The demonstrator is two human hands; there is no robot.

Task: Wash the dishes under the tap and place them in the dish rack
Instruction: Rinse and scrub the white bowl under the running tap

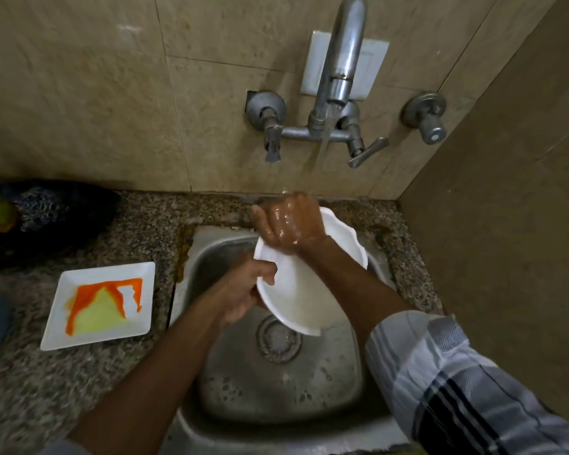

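**Both hands hold a white plate under the running tap**

Left hand (243,290) grips the near-left rim of a white round plate (296,290), fingers curled over the edge and thumb on the upper face. Right hand (288,221) lies across the far part of the same plate, wet and shiny, its fingers bent over the far-left rim; whether they clamp the rim or only press on it cannot be told. The plate is tilted, its near edge lower, held over the steel sink (309,389) and above the drain (278,338).

Water (324,139) falls from the wall tap (342,60) and lands on the back of the right hand. The right forearm wears a grey sleeve with dark stripes (457,382).

On the speckled stone counter (63,389) left of the sink sits a square white plate (102,303) smeared with orange and yellow-green sauce. Beyond it, against the tiled wall (79,93), lies a dark bowl (50,218) holding a scrubber.
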